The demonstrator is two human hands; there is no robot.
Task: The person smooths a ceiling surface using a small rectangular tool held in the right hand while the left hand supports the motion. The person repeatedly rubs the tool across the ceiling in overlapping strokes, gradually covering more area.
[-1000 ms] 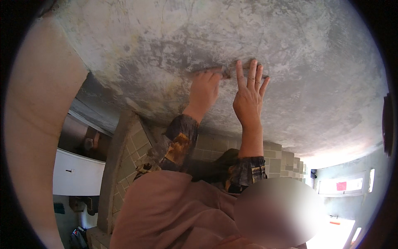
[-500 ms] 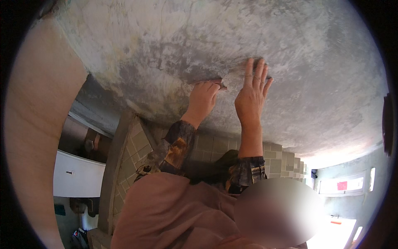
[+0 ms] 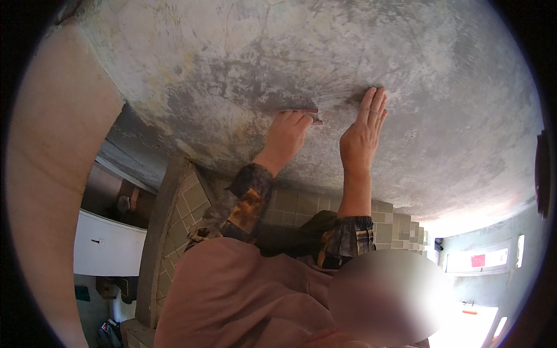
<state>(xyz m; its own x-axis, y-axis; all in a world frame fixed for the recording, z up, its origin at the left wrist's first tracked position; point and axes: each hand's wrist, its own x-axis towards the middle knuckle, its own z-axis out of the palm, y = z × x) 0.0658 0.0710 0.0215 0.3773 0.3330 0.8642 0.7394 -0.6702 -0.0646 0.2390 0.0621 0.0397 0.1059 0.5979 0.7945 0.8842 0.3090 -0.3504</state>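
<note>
Pointing right, the reddish strip (image 3: 315,116) lies crosswise in the left hand (image 3: 286,134).

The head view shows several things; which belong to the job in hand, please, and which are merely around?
On the job: left hand, gripping reddish-brown sheet; right hand, against mottled grey surface.
Just around: white panel; tiles; red patch.

The left hand (image 3: 286,138) grips a reddish pad (image 3: 317,118) at the mottled grey wall (image 3: 243,52). Well apart, the right hand (image 3: 361,145) lies against the wall, fingers extended. Dark patterned sleeves (image 3: 246,203) cover both forearms.
</note>
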